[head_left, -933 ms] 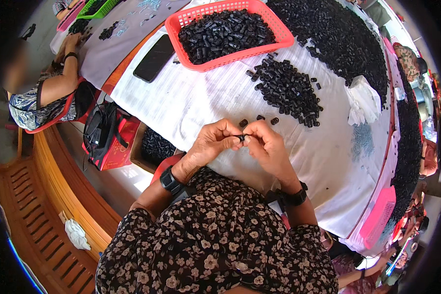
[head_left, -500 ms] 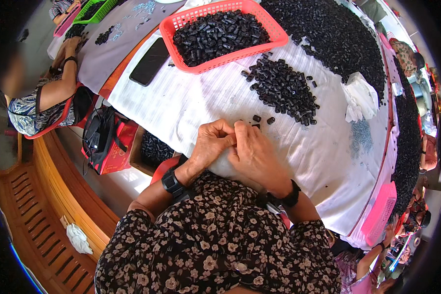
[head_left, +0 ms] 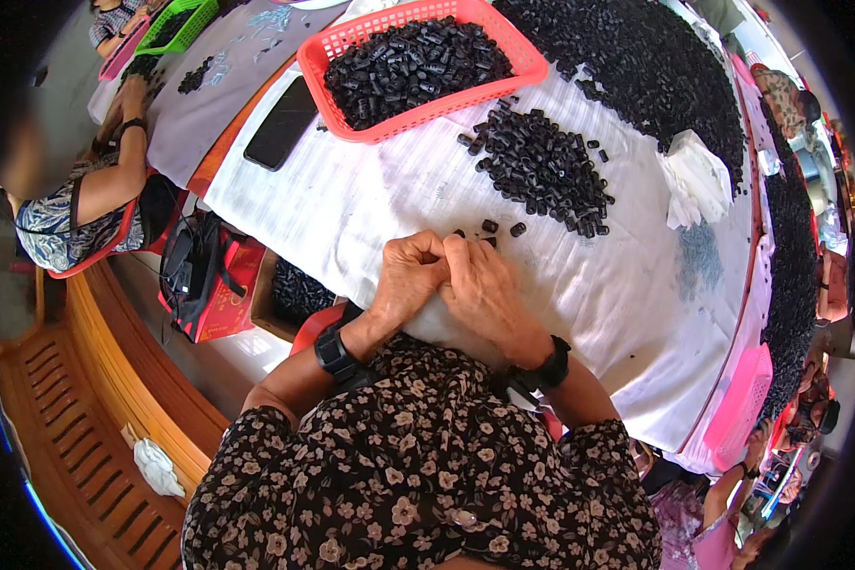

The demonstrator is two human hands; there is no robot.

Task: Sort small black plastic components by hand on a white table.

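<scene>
Over the near part of the white cloth (head_left: pixel 370 204), my left hand (head_left: pixel 411 277) and my right hand (head_left: pixel 483 290) meet fingertip to fingertip, both closed in a pinch. Whatever they hold is too small and too covered by the fingers to make out. Just beyond the right fingers lie a few loose black cylindrical pieces (head_left: pixel 518 229). Farther off spreads a heap of the same small black pieces (head_left: pixel 541 171). A coral-red plastic basket (head_left: pixel 389 132) full of black pieces stands behind it.
A black phone (head_left: pixel 283 123) lies left of the basket. To the right are crumpled white plastic (head_left: pixel 695 180), a patch of thin silvery bits (head_left: pixel 701 256) and a pink basket (head_left: pixel 739 408). A large black heap (head_left: pixel 636 76) covers the far right. Another person (head_left: pixel 85 190) sits left.
My right hand has turned slightly and shifted a little left, its fingers still against the left ones. The whole view has drifted slightly; the pieces on the cloth look the same.
</scene>
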